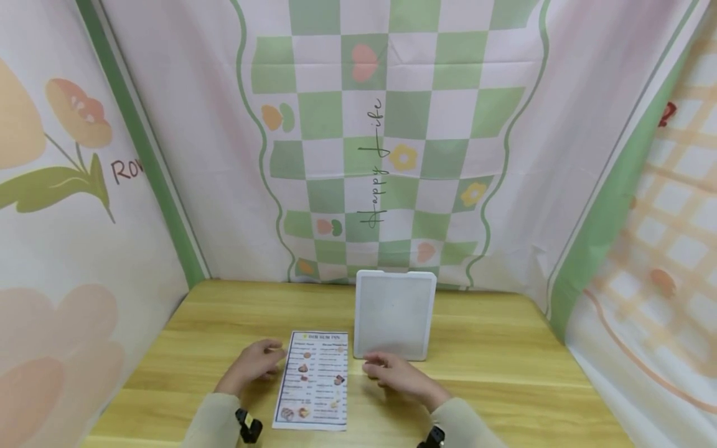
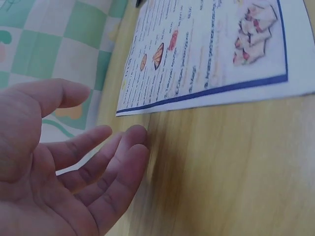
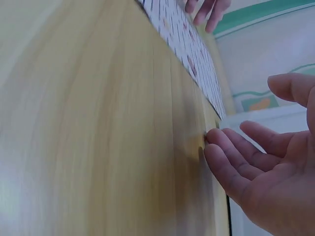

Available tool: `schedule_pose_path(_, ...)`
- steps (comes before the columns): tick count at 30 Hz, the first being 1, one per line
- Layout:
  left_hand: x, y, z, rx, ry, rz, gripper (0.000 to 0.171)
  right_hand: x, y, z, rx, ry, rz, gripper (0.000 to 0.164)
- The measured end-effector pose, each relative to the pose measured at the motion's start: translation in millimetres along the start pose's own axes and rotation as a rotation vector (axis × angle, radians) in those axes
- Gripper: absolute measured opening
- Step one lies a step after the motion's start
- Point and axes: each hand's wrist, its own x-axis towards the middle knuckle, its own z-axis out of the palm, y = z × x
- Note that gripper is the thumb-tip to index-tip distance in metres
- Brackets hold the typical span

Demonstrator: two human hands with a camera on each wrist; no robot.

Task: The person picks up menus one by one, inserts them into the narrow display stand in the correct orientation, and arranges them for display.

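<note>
A printed menu sheet [image 1: 322, 398] headed with dim sum wording and small food pictures lies flat on the wooden table. Just left of it is my left hand [image 1: 254, 366], fingers loosely bent and holding nothing; the left wrist view shows a gap between this hand [image 2: 74, 162] and the paper's edge. To the right of the sheet, my right hand [image 1: 400, 378] is by the lower edge of a white-framed, pale grey panel [image 1: 394, 314] that stands upright. Nothing is in the right palm [image 3: 280, 172], and its fingertips are close to the tabletop.
The wooden table [image 1: 493, 348] has rounded back corners. A printed curtain [image 1: 319, 158] with green and white checks hangs behind it, and fabric walls [image 1: 84, 261] close in the sides. Small black devices [image 1: 249, 426] are worn on both wrists.
</note>
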Motion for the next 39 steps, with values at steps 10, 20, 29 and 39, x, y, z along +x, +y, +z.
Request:
schedule_pose_path(10,2.9,0.1,3.0,-0.031,0.014,-0.060,0.055,14.5,-1.0,15.0,0.341,-0.047,0.079,0.058)
schedule_pose_path(20,3.0,2.0,4.6,-0.066,0.016,-0.120,0.056,23.8,-0.8,25.0,0.500,-0.039,0.127,0.058)
schedule_pose_path(29,3.4,2.0,5.7,-0.106,0.014,-0.175,0.066,24.7,-7.8,30.6,0.547,-0.012,0.173,0.053)
schedule_pose_path(39,4.5,2.3,9.5,-0.141,0.030,-0.197,0.068,26.9,-6.8,34.4,0.552,0.022,0.183,0.045)
